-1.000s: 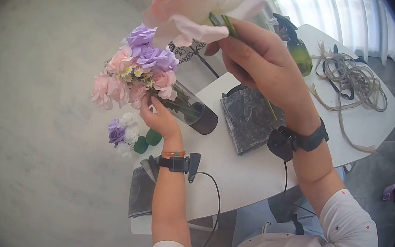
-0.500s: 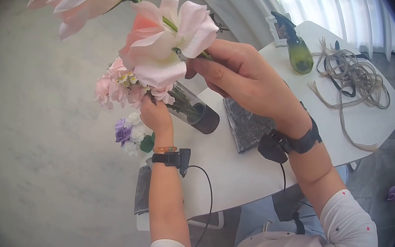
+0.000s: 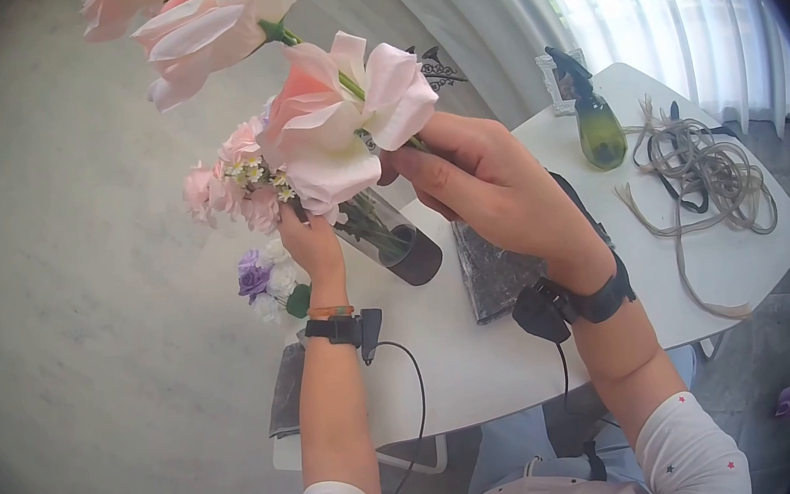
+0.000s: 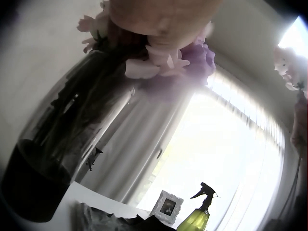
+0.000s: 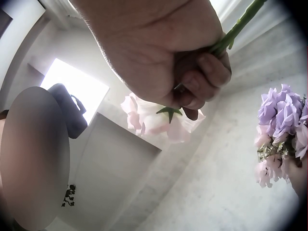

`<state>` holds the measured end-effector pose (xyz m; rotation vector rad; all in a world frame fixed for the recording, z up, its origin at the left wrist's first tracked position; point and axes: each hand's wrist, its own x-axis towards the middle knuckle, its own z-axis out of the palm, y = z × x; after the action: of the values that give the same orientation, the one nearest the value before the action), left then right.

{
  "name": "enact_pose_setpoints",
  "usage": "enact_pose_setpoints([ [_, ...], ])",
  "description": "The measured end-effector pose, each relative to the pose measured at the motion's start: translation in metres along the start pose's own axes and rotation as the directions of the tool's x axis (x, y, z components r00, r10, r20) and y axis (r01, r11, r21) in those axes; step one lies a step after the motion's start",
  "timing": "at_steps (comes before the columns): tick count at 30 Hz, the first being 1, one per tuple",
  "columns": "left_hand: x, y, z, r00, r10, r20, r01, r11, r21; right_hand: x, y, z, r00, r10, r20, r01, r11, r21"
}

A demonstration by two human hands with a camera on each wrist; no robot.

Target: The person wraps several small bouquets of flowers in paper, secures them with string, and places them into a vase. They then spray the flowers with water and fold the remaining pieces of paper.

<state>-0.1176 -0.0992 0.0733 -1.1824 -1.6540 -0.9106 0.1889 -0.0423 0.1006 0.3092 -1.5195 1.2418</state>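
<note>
My right hand (image 3: 497,182) pinches the green stem (image 5: 243,24) of a pink rose spray, raised above the table. One pale pink bloom (image 3: 323,126) sits just beyond the fingertips, with more pink blooms (image 3: 223,29) farther up and left. My left hand (image 3: 312,248) grips the bouquet (image 3: 240,183) low among its flowers, at the mouth of a glass vase (image 4: 72,120). The dark-based vase leans toward the upper left in the head view. Pink roses and small white daisies show there; purple roses (image 5: 281,113) stand out in the right wrist view. Flowers partly hide the left fingers.
Purple and white flowers (image 3: 263,281) lie left of the vase. A folded dark grey cloth (image 3: 495,273) lies mid-table, another dark cloth (image 3: 286,394) at the left edge. Behind the right arm are a green spray bottle (image 3: 601,132), a small white frame (image 3: 560,92) and tangled ribbon (image 3: 707,168).
My right hand has moved left and a little lower with the rose spray, bringing its farther blooms into view. The left hand stays at the bouquet.
</note>
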Motion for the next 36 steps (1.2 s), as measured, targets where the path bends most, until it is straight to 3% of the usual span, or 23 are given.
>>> enact_pose_setpoints([
  [4,-0.004,0.005,-0.006,0.997,-0.072,0.018,0.073,0.994,-0.082,-0.001,0.002,0.000,0.999,-0.028,-0.015,0.028,1.000,-0.006],
  [6,-0.003,0.013,-0.011,0.971,-0.236,0.041,0.240,0.953,-0.185,-0.002,0.002,-0.001,1.000,-0.022,-0.007,0.022,1.000,-0.013],
  [9,0.000,0.018,-0.016,0.954,-0.295,0.059,0.301,0.933,-0.195,0.000,0.001,0.003,1.000,-0.008,0.000,0.008,1.000,-0.014],
  [12,0.001,0.028,-0.020,0.965,-0.263,0.009,0.252,0.914,-0.318,0.000,0.003,0.003,1.000,0.002,0.005,-0.002,1.000,-0.010],
  [16,0.006,0.009,-0.015,0.952,-0.306,0.014,0.286,0.872,-0.397,0.002,0.004,0.005,1.000,0.014,0.023,-0.013,0.999,-0.032],
  [18,0.007,0.000,-0.014,0.890,-0.410,0.197,0.428,0.607,-0.669,0.002,0.005,0.005,1.000,0.019,0.020,-0.018,0.999,-0.030],
  [19,0.006,-0.007,-0.013,0.889,-0.413,0.199,0.432,0.608,-0.666,0.002,0.005,0.005,1.000,0.021,0.016,-0.021,0.999,-0.030],
  [21,0.002,-0.018,-0.010,0.878,-0.396,0.268,0.440,0.451,-0.777,0.003,0.009,0.005,1.000,0.014,0.011,-0.014,1.000,-0.018],
  [22,-0.002,-0.019,-0.007,0.877,-0.396,0.274,0.445,0.450,-0.774,0.002,0.010,0.004,1.000,-0.001,0.009,0.001,1.000,-0.011],
  [24,-0.011,-0.022,-0.001,0.926,-0.326,0.188,0.362,0.634,-0.684,0.002,0.012,0.003,1.000,0.004,0.027,-0.004,1.000,-0.019],
  [25,-0.012,-0.030,-0.001,0.925,-0.330,0.189,0.365,0.629,-0.687,0.002,0.010,0.004,0.999,0.003,0.054,-0.001,1.000,-0.030],
  [27,-0.007,-0.044,-0.001,0.882,-0.290,0.370,0.421,0.839,-0.344,0.003,0.013,0.004,0.998,-0.020,0.055,0.023,0.999,-0.050],
  [28,-0.007,-0.047,-0.001,0.904,-0.239,0.355,0.353,0.886,-0.301,0.003,0.014,0.005,0.997,-0.051,0.056,0.055,0.996,-0.069],
  [32,0.004,-0.053,-0.001,0.907,-0.202,0.369,0.294,0.932,-0.211,0.001,0.013,0.007,0.996,-0.030,0.083,0.036,0.997,-0.074],
  [34,0.004,-0.043,0.001,0.983,-0.089,0.161,0.104,0.991,-0.088,0.000,0.016,0.011,0.996,-0.065,0.060,0.066,0.997,-0.025],
  [36,0.008,-0.039,-0.005,0.981,-0.076,0.179,0.095,0.990,-0.104,-0.001,0.011,0.013,0.997,-0.050,0.055,0.053,0.997,-0.054],
])
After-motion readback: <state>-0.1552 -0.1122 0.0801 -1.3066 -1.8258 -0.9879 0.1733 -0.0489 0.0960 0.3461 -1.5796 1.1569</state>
